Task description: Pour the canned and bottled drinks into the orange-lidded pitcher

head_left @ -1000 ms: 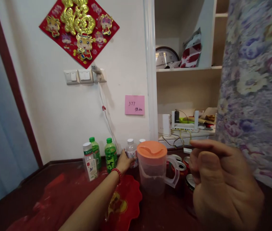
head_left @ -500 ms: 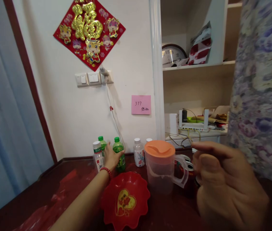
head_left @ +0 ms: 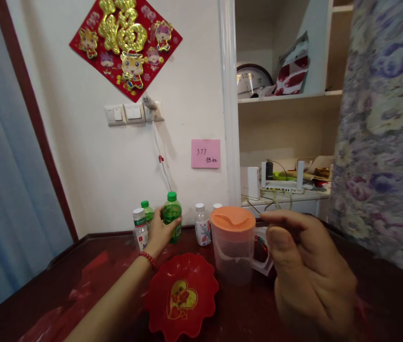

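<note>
While upright, green bottle (head_left: 172, 212) behind plate (head_left: 203, 297)

Grips a green-capped bottle (head_left: 172, 211) at seven o'clock with the left hand (head_left: 161, 234), near a white-capped bottle (head_left: 140, 225), and holds the half-curled right hand (head_left: 310, 268) at four o'clock, overlapping the handle (head_left: 263, 269) of an orange-lidded pitcher (head_left: 232, 263). Takes in a scalloped red plate (head_left: 203, 278) at six o'clock, a red-and-gold wall hanging (head_left: 128, 47) at eleven and a round clock (head_left: 252, 81) at one.
</note>
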Motion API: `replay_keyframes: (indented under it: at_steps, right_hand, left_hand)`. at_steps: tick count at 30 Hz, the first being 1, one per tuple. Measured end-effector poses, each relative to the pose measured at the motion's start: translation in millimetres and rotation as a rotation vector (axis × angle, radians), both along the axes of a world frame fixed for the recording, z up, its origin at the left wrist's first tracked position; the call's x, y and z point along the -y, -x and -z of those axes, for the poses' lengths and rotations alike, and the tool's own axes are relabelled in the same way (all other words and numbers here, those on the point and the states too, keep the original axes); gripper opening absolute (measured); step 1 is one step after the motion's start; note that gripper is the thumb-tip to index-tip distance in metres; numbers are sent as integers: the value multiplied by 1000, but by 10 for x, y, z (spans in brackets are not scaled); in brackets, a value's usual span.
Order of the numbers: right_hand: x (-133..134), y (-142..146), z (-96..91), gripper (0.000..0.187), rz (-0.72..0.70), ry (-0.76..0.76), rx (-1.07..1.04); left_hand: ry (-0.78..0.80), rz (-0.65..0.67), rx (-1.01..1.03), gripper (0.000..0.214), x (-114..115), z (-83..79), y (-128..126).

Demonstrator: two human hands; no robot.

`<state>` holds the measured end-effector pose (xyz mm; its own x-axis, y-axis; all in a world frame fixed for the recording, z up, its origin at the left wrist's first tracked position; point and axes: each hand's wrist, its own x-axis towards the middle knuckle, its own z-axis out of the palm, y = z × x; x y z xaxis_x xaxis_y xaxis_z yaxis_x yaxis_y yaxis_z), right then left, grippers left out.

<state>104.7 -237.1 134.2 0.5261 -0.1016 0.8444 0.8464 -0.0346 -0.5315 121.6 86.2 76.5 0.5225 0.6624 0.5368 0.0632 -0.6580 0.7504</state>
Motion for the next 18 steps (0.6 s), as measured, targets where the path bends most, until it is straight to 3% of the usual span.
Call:
replay_keyframes:
  at_steps: [2, 5, 9, 14, 18]
  right_hand:
    - [-35, -53, 26, 15, -109, 69, 30]
    - [-127, -99, 81, 15, -243, 186, -27]
    - [-289, -82, 184, 25, -365, 319, -138]
    - [-459, -45, 318, 33, -502, 480, -299]
    - [-541, -44, 401, 30, -566, 485, -323]
  left_hand:
    - [-104, 60, 38, 66, 140, -152, 208]
    - [-438, 96, 75, 56, 350, -338, 565]
    - [-791, 90, 58, 67, 533, -407, 935]
    - [-903, 38, 40, 73, 621, -302, 1116]
    - [-984, 49, 35, 71, 680, -271, 1157]
